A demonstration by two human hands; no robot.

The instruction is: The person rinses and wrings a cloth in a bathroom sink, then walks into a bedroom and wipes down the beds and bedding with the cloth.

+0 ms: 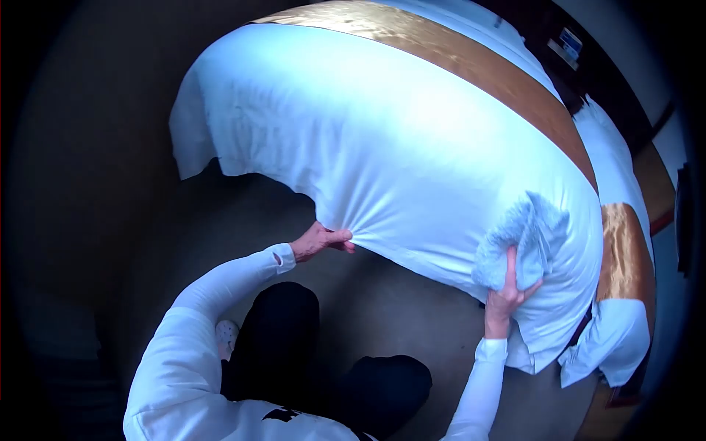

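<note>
A large white sheet point(412, 140) covers a bed and hangs down its near side, with a gold-brown runner point(471, 59) across its far part. My left hand point(323, 241) pinches the sheet's lower edge near the middle, and folds spread out from the fingers. At the right, my right hand point(509, 294) holds a light blue fluffy cloth point(526, 235) against the hanging side of the sheet. The fingers are partly spread over the cloth, near the sheet's lower right end.
A second bed with a white cover point(618, 331) and a gold runner point(625, 250) stands at the right. A dark surface at the upper right bears small blue and white items point(568, 44). Grey floor point(412, 316) lies below, around my dark-clothed knees.
</note>
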